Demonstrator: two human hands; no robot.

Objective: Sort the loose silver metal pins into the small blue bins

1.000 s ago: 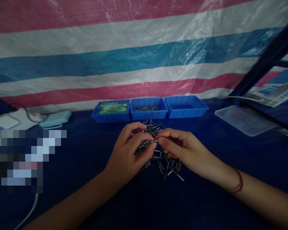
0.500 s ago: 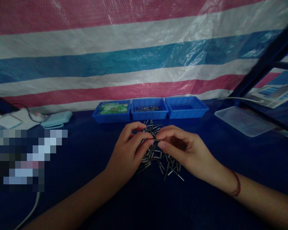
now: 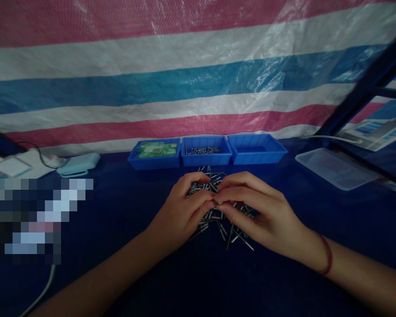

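My left hand (image 3: 184, 207) and my right hand (image 3: 267, 213) meet fingertip to fingertip over a loose pile of thin metal blind rivets (image 3: 221, 227) on the dark blue tabletop. Both hands are closed in a pinch on one small metal rivet (image 3: 218, 202); only a glint of it shows between the fingertips, the rest being covered. The pile's rivets have silvery bodies and thin dark stems, and they point every way. Part of the heap is hidden behind my fingers.
Behind the pile stand three blue bins: the left bin (image 3: 153, 164) holds green-and-clear packets, the middle bin (image 3: 206, 159) small metal pins, the right bin (image 3: 259, 157) shows its bare floor. A clear plastic lid (image 3: 336, 169) lies right; a light-blue case (image 3: 78, 164) lies left.
My fingertips have drawn closer together and slightly lower. My right fingers now curl over the rivet, covering most of it. The bins and the pile look unchanged.
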